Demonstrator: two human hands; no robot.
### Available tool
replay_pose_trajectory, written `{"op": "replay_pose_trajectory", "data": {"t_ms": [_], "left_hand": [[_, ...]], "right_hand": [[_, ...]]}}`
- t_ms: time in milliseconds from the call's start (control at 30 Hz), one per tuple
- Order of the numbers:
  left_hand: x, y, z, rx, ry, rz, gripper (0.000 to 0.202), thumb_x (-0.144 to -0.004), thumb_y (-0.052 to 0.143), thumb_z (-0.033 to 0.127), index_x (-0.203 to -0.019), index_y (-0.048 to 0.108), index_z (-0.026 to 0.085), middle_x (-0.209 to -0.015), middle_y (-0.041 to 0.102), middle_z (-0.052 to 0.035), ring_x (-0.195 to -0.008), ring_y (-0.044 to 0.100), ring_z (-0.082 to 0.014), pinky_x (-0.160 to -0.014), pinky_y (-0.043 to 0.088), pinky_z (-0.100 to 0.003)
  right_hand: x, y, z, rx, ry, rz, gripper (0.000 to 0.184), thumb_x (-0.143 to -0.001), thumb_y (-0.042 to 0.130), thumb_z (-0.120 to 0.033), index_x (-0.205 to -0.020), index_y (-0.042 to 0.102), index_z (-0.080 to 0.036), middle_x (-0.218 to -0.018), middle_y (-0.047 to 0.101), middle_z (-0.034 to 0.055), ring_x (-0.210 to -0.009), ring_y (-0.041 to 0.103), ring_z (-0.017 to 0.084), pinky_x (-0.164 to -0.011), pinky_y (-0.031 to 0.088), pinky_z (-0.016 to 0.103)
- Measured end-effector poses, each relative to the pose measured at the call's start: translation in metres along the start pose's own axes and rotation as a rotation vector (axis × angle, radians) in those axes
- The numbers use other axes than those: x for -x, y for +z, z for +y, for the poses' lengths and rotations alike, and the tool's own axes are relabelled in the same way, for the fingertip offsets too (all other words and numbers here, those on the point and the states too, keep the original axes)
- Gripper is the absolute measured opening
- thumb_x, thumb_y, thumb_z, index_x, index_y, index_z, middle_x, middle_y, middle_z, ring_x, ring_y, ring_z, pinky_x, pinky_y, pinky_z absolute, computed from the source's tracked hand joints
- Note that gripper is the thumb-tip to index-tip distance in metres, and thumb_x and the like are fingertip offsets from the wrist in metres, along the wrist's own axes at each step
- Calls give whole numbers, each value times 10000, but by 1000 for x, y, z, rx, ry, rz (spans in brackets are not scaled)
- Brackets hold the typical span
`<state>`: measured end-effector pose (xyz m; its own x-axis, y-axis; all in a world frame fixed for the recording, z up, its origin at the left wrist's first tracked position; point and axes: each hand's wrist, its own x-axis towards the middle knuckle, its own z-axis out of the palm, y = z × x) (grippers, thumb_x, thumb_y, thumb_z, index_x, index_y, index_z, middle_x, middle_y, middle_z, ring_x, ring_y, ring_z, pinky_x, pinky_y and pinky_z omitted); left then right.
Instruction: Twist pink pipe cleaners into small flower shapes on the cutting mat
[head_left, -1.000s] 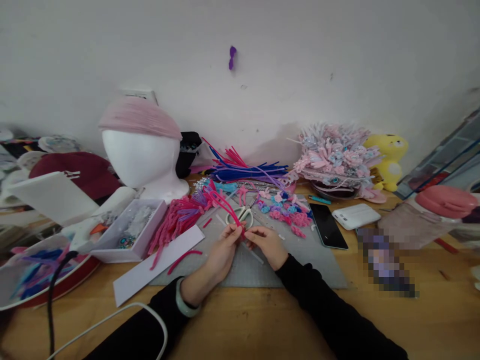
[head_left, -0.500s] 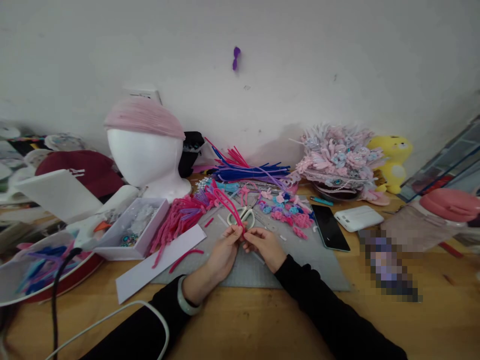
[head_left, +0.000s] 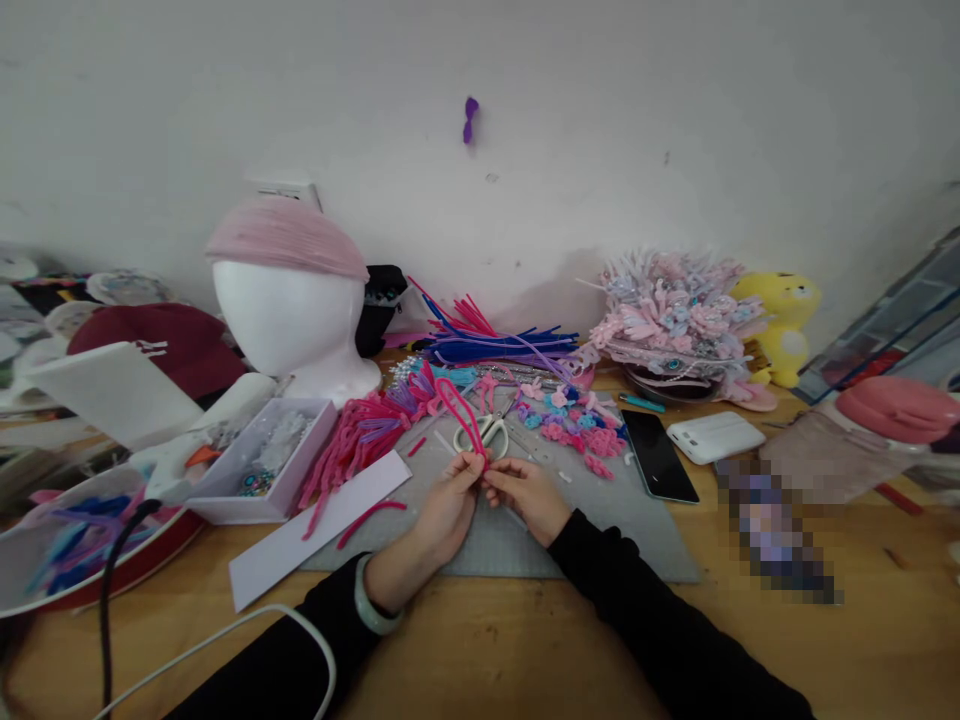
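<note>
Between the thumb and fingers of my left hand [head_left: 451, 508] is a bright pink pipe cleaner [head_left: 459, 408], bent into a long narrow loop that points up and away. My right hand [head_left: 527, 492] pinches the lower end of the same pipe cleaner, close beside the left fingertips. Just beyond the hands, scissors [head_left: 496, 436] with pale handles lie on the grey cutting mat [head_left: 491, 556], partly covered by the loop. To the left, a loose pink pipe cleaner piece [head_left: 369, 520] rests near a white card strip [head_left: 289, 560].
Pink bundles [head_left: 341, 455] and small fuzzy flowers [head_left: 577, 425] flank the scissors. Behind lie blue pipe cleaners [head_left: 495, 348]. A white box of beads [head_left: 319, 455] and a foam head [head_left: 289, 320] stand left. A phone [head_left: 660, 455] and a white device [head_left: 716, 437] lie right.
The pink loop has spread slightly wider and its top has shifted a little to the right. Both hands stay nearly where they were, still pinching it.
</note>
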<state>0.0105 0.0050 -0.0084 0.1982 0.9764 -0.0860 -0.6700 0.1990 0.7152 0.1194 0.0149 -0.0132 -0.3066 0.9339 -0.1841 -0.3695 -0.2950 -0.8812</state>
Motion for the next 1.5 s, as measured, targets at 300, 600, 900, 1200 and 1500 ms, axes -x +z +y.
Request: {"op": "replay_pose_trajectory", "data": {"t_ms": [300, 600, 900, 1200, 1500], "left_hand": [[-6, -3, 14, -77, 81, 102, 81, -695, 564, 201, -646, 534, 145, -605, 522, 24, -565, 480, -84, -549, 377, -203], [-18, -13, 78, 244, 49, 212, 222, -783, 430, 170, -587, 533, 150, -630, 597, -1, -635, 560, -109, -628, 427, -239], [-14, -13, 72, 225, 178, 112, 127, -733, 491, 88, -788, 585, 153, -764, 619, 8, -741, 566, -101, -689, 436, -228], [-14, -11, 67, 37, 193, 13, 257, -642, 583, 38, -853, 577, 184, -769, 591, 22, -688, 555, -74, -660, 442, -189], [-4, -4, 47, 40, 99, -57, 267, -620, 607, 48, -851, 568, 175, -692, 575, 16, -663, 554, -79, -641, 444, -178]], "right_hand": [[5, 1, -6, 167, 81, -14, 154, -586, 634, -264, -572, 577, -122, -474, 526, -38, -377, 430, 37, -377, 298, 170], [9, -2, -11, 262, 129, -51, 128, -591, 583, -219, -522, 505, -144, -390, 431, -75, -296, 318, 22, -300, 168, 163], [19, 16, -12, 457, 10, -48, 150, -588, 563, -236, -503, 465, -161, -387, 388, -81, -338, 308, 32, -355, 212, 178], [22, 14, -8, 487, -76, -127, 222, -614, 595, -295, -503, 455, -164, -410, 383, -75, -379, 303, 37, -394, 213, 191], [18, 4, -16, 140, 119, -300, 315, -655, 577, -445, -670, 584, -131, -582, 560, -7, -497, 496, 65, -491, 358, 195]]}}
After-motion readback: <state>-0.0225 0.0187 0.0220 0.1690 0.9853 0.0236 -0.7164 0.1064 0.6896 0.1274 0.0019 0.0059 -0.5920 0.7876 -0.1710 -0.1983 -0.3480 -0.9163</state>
